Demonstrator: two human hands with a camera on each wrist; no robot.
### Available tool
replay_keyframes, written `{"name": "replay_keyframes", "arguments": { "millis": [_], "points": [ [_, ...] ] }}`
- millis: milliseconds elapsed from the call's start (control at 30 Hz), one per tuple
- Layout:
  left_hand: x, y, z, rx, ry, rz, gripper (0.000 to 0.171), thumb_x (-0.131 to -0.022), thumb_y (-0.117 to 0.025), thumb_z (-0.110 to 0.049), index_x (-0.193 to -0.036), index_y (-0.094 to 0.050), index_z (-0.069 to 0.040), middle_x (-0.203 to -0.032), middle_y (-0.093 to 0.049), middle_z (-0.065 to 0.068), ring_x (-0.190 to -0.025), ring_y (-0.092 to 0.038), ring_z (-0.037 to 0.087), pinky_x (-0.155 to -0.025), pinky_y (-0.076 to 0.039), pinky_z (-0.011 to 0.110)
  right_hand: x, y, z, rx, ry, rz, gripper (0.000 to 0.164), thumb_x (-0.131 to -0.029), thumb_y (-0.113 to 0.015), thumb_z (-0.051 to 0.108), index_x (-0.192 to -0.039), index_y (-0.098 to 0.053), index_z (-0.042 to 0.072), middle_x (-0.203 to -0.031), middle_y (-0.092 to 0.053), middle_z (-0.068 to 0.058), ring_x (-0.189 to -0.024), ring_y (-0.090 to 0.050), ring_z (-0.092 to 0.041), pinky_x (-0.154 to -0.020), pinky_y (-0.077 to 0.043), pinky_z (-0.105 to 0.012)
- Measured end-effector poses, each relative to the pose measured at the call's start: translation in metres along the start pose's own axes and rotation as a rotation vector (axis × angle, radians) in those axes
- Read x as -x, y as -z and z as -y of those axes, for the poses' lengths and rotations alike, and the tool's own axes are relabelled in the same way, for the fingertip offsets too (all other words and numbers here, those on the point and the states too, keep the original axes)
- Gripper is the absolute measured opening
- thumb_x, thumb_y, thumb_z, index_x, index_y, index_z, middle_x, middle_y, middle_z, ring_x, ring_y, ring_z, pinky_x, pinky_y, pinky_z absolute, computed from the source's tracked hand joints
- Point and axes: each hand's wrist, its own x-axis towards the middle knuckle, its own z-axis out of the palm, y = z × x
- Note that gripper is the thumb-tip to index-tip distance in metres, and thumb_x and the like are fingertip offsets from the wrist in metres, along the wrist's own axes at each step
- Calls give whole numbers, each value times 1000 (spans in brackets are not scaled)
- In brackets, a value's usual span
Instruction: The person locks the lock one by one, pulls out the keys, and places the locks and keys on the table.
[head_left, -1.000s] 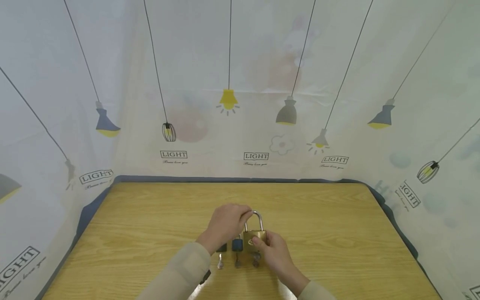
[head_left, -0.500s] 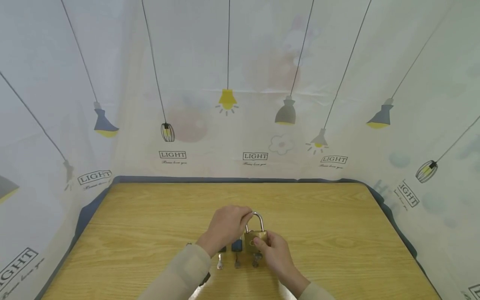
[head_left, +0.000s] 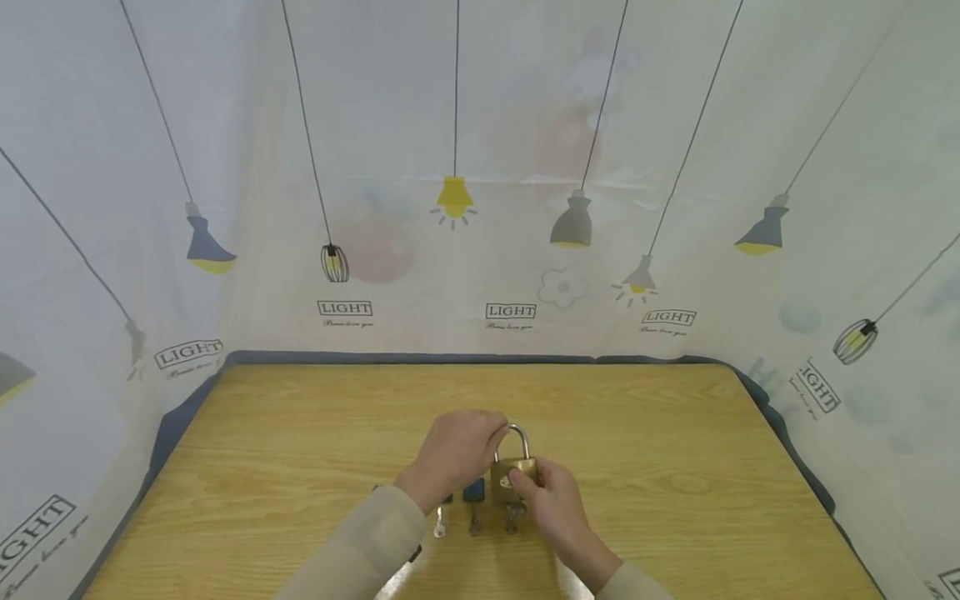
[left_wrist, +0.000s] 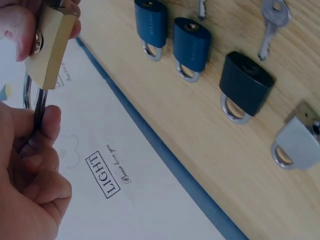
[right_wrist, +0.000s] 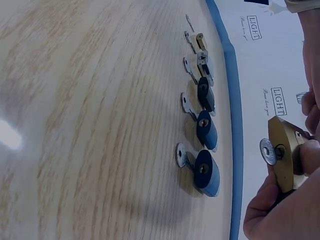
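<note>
A large brass padlock is held up above the table between both hands. The right hand grips its body, thumb on the front face. Pinched in the left hand's fingertips is the top of the steel shackle, whose two legs meet the body in the head view. In the right wrist view, a key sits in the keyhole at the padlock's bottom. The left wrist view shows the left hand's fingers curled at the shackle, while part of the padlock body is cut off by the frame.
On the wooden table lies a row of smaller padlocks: two blue ones, a black one, a silver one and a small brass one. Loose keys lie beside them. A printed curtain surrounds the table's far sides.
Both hands and the brass padlock have shifted slightly to the right in the head view. Their hold on the padlock looks the same, and the padlocks on the table stay put.
</note>
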Motion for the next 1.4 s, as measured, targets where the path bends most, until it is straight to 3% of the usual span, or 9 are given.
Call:
{"name": "replay_keyframes", "arguments": {
  "millis": [167, 533, 667, 833, 967, 1133, 1400],
  "points": [
    [0, -2, 1, -25, 5, 10, 22, -98, -53, -23, -77, -58, -19, -58, -47, -13, -47, -37, 3, -43, -32, 18, -2, -2, 1, -4, -15, 3, 27, -96, -56, 25, -101, -61, -1, -90, -64, -8, -88, -58, -24, -78, -48, -36],
    [10, -10, 4, 89, 53, 88, 26, -100, -48, -20, -75, -52, -17, -58, -44, -9, -50, -38, 5, -44, -34, 20, -1, -2, 0, -18, 4, 64, 31, -97, -54, 24, -106, -60, -5, -96, -67, -11, -88, -61, -21, -81, -52, -37],
    [8, -9, 6, 80, 49, 77, 25, -100, -49, -21, -76, -53, -17, -58, -45, -10, -48, -39, 4, -44, -35, 19, -3, 0, -1, 9, 3, 66, 34, -97, -53, 27, -109, -59, -4, -101, -67, -10, -95, -59, -22, -89, -49, -45],
    [0, -4, 6, 32, 75, 111, 25, -100, -49, -23, -77, -56, -17, -57, -46, -10, -47, -39, 5, -42, -35, 20, -5, 2, 1, 14, 13, 86, 40, -98, -52, 32, -114, -58, -4, -109, -67, -13, -106, -58, -27, -98, -42, -56],
    [-3, -2, 6, 46, 104, 125, 23, -100, -49, -24, -80, -59, -16, -59, -48, -11, -48, -42, 4, -43, -37, 20, -8, 4, 2, 19, 34, 113, 41, -97, -53, 33, -113, -58, -5, -108, -68, -15, -103, -60, -26, -96, -44, -54],
    [-2, -2, 7, 77, 123, 132, 22, -100, -50, -26, -85, -62, -16, -60, -50, -12, -49, -45, 4, -45, -39, 20, -12, 7, 0, 20, 0, 150, 37, -96, -56, 34, -108, -61, -1, -104, -69, -12, -98, -61, -24, -92, -46, -50],
    [0, -4, 5, 69, 122, 126, 24, -100, -50, -28, -84, -63, -16, -60, -50, -12, -50, -45, 4, -46, -39, 21, -14, 16, -3, 11, -9, 258, 40, -97, -55, 31, -118, -57, -3, -112, -66, -13, -103, -60, -27, -93, -43, -57]
  ]
}}
